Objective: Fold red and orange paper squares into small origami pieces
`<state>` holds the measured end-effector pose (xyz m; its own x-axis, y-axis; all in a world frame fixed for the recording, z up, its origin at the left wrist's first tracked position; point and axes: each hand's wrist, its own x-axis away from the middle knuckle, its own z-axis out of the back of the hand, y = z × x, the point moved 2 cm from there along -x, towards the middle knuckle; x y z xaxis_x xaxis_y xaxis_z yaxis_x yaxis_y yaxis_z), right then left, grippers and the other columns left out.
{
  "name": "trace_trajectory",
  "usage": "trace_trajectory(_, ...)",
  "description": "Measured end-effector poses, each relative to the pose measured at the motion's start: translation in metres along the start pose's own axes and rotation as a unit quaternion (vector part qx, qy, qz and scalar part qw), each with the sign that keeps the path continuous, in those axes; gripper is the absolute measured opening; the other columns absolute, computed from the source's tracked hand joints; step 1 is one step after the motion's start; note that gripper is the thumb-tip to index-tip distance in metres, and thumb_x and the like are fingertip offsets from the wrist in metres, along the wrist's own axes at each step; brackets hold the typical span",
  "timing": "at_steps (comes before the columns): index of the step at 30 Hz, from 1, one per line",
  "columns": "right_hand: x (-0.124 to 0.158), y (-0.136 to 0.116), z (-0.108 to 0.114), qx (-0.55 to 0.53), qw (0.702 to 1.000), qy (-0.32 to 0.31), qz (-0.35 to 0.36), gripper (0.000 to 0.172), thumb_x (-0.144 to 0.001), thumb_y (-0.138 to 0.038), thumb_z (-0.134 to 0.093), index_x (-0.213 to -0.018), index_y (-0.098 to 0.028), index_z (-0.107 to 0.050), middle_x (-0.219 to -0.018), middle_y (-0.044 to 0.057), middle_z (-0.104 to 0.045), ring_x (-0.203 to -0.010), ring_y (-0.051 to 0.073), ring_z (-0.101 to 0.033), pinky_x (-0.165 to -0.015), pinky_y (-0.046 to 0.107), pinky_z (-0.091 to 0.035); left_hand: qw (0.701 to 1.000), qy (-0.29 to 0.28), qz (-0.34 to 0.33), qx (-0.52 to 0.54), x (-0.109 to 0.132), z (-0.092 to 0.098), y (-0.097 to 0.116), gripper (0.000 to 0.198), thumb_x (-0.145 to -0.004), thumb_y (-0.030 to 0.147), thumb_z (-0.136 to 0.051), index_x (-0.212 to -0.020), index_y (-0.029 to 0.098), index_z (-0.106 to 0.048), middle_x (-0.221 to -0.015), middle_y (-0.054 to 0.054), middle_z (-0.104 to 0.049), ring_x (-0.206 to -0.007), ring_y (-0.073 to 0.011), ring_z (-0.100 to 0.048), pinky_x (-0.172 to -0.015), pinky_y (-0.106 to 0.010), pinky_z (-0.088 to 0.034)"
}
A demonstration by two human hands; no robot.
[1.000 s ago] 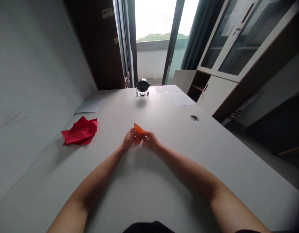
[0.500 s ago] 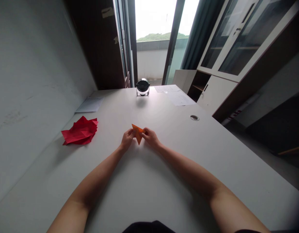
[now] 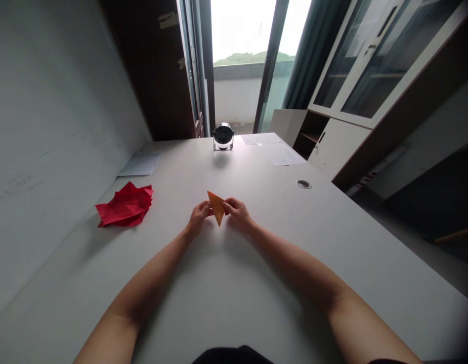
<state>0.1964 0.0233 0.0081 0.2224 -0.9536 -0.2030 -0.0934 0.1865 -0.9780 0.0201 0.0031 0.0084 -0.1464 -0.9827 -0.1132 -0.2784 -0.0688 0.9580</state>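
Orange paper (image 3: pixel 217 206) was pinched in my right hand (image 3: pixel 237 211), well inside the worktop's (image 3: pixel 234 293) edges; whether my left hand (image 3: pixel 198 218), beside it, pinched too I couldn't tell.

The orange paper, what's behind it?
Past the orange paper, white tabletop shows, with a round black device farther back. Whatever the paper itself covers can't be seen.

A folded orange paper triangle (image 3: pixel 217 206) is held between the fingers (image 3: pixel 228 206), one sharp corner pointing nearward.
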Motion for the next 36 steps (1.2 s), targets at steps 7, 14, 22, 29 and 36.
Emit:
trace_trajectory(7, -0.0021, 0.0022, 0.0034, -0.021, 0.999, 0.004, -0.024, 0.043, -0.079, -0.059, -0.067, -0.086, -0.017, -0.067, -0.063, -0.002, -0.059, -0.059, 0.013, -0.052, -0.059, 0.027, -0.043, 1.000, -0.012, 0.003, 0.012, 0.0014, -0.0005, 0.0010, 0.041, -0.080, 0.047, -0.077, -0.103, 0.014, -0.070, -0.102, -0.010, -0.074, -0.087, -0.0212, -0.071, -0.090, -0.041, -0.055)
trace_trajectory(14, -0.0018, -0.0003, 0.0029, -0.029, 0.999, 0.005, -0.042, 0.044, -0.078, -0.059, -0.068, -0.089, -0.017, -0.069, -0.067, 0.000, -0.062, -0.061, 0.013, -0.052, -0.059, 0.026, -0.044, 0.999, -0.039, 0.008, 0.014, 0.0040, -0.0049, 0.0075, 0.045, -0.080, 0.048, -0.078, -0.108, 0.013, -0.070, -0.105, -0.013, -0.074, -0.091, -0.0241, -0.072, -0.096, -0.046, -0.054)
trace_trajectory(22, 0.0001, -0.0033, 0.0015, -0.021, 0.999, -0.008, -0.038, 0.043, -0.079, -0.058, -0.067, -0.091, -0.017, -0.071, -0.073, 0.002, -0.066, -0.067, 0.014, -0.057, -0.062, 0.026, -0.046, 0.999, -0.044, 0.008, 0.010, 0.0047, -0.0070, 0.0094, 0.044, -0.080, 0.048, -0.077, -0.108, 0.014, -0.072, -0.107, -0.013, -0.074, -0.092, -0.0246, -0.073, -0.097, -0.046, -0.054)
trace_trajectory(29, -0.0004, -0.0010, 0.0018, 0.008, 1.000, 0.006, -0.027, 0.042, -0.080, -0.058, -0.066, -0.088, -0.017, -0.070, -0.068, 0.001, -0.064, -0.063, 0.014, -0.054, -0.060, 0.027, -0.045, 1.000, -0.023, 0.009, 0.014, 0.0026, -0.0042, 0.0046, 0.044, -0.081, 0.050, -0.075, -0.105, 0.014, -0.072, -0.104, -0.012, -0.074, -0.088, -0.0237, -0.073, -0.091, -0.043, -0.055)
trace_trajectory(36, 0.0000, -0.0031, 0.0008, -0.008, 1.000, 0.003, -0.030, 0.040, -0.078, -0.056, -0.068, -0.087, -0.018, -0.069, -0.068, 0.000, -0.063, -0.064, 0.014, -0.055, -0.060, 0.027, -0.045, 0.999, -0.035, 0.010, 0.017, 0.0038, -0.0034, 0.0050, 0.042, -0.082, 0.049, -0.074, -0.106, 0.014, -0.071, -0.104, -0.011, -0.075, -0.088, -0.0235, -0.073, -0.094, -0.045, -0.054)
